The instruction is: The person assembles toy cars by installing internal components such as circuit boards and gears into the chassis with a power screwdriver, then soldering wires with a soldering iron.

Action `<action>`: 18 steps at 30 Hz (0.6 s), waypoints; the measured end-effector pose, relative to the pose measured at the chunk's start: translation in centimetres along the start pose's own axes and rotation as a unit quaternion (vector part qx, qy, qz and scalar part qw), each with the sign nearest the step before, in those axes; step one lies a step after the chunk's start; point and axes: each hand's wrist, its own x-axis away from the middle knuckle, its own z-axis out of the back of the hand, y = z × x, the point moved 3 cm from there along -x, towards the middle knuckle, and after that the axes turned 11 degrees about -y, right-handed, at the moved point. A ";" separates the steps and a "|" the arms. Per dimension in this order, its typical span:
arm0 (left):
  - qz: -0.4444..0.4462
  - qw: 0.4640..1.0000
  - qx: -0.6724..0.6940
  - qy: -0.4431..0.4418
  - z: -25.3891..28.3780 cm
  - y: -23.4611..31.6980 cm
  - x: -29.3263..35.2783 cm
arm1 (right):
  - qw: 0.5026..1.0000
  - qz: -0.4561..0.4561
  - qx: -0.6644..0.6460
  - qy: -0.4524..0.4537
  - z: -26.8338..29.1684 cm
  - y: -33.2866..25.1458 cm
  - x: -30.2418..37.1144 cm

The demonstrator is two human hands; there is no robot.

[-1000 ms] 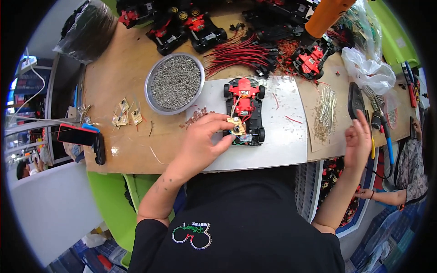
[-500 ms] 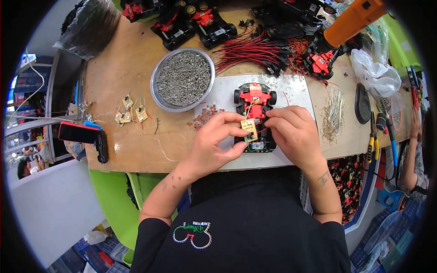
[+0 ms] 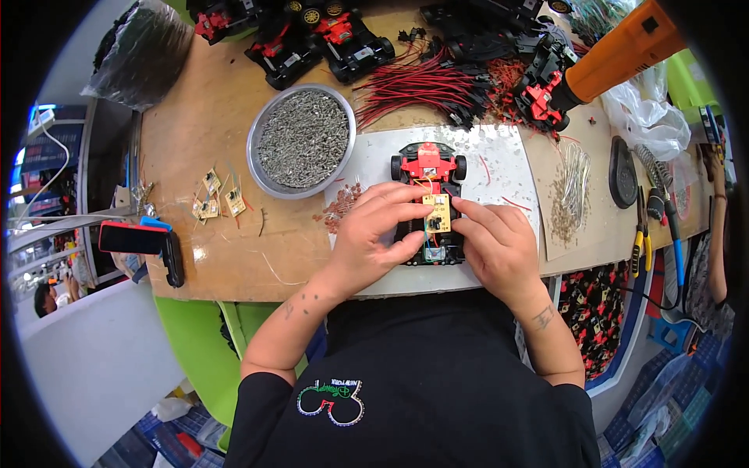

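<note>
A black and red toy car chassis (image 3: pixel 431 157) lies in front of me on a white board (image 3: pixel 499 168). Over its middle sits a small yellow circuit board (image 3: pixel 438 213) with thin wires running from it. My left hand (image 3: pixel 380 234) grips the circuit board's left edge between fingers and thumb. From the other side, my right hand (image 3: pixel 498 246) has its fingertips pressed against the right edge. The fingers hide parts of the chassis sides, and whether the board sits flush cannot be seen.
A bowl of screws (image 3: pixel 304 136) stands left of the white board. Loose circuit boards (image 3: pixel 209 204) lie farther left. Red wires (image 3: pixel 417 86) and more chassis (image 3: pixel 347 43) lie at the back. An orange-handled electric screwdriver (image 3: pixel 620 51) rises at the back right, near yellow-handled pliers (image 3: pixel 641 242).
The circuit board has gone from tilted in my left hand to lying straight along the chassis. My right fingers have moved onto its right edge.
</note>
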 end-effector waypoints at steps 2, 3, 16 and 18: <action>0.000 0.999 -0.034 -0.005 0.1 0.1 0.1 | 1.000 -0.006 -0.012 -0.001 -0.1 0.0 0.1; 0.000 0.999 -0.033 -0.007 0.1 0.2 0.1 | 1.000 -0.011 -0.024 -0.003 -0.1 0.0 0.1; -0.015 0.978 -0.204 -0.040 0.9 2.4 -0.4 | 0.982 -0.126 -0.141 -0.015 -0.3 -0.7 -1.7; -0.010 0.975 -0.219 -0.042 1.9 2.5 -0.2 | 0.980 -0.137 -0.142 -0.021 -0.1 -0.5 -1.8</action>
